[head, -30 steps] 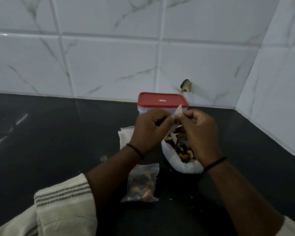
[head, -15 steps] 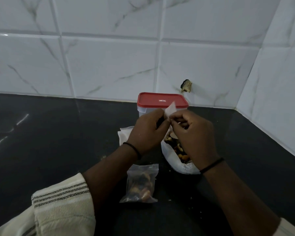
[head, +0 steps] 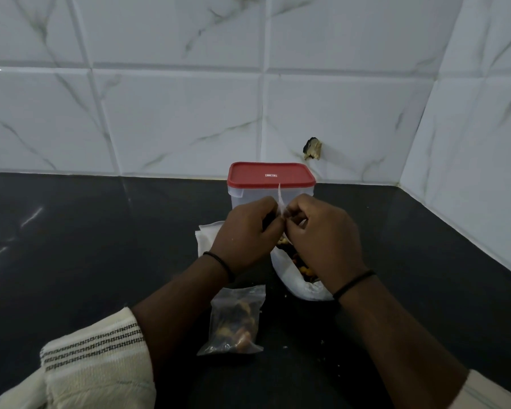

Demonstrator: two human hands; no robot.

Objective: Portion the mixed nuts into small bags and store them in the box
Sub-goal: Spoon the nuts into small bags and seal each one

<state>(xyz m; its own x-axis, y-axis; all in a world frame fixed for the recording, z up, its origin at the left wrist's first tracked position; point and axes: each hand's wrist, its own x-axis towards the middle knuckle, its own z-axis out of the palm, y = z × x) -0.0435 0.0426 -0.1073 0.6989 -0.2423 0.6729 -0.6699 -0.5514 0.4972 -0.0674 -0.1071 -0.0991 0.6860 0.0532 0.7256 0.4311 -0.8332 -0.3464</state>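
Observation:
My left hand [head: 248, 231] and my right hand [head: 322, 234] meet in front of the box and together pinch a small clear bag [head: 281, 199], whose thin top edge sticks up between my fingers. Below them lies a large white bag of mixed nuts [head: 301, 276], open and partly hidden by my right hand. A filled small bag of nuts [head: 233, 323] lies flat on the black counter near my left forearm. The clear plastic box with a red lid [head: 270, 175] stands shut behind my hands.
A pile of white empty bags [head: 207, 237] lies left of the nut bag, half under my left hand. The black counter [head: 86, 246] ends at white tiled walls behind and to the right. A small chipped hole [head: 312, 148] marks the back wall.
Both hands have stayed together on the small bag and shifted slightly away from me. The bag's visible top has turned edge-on and now shows as a narrow strip.

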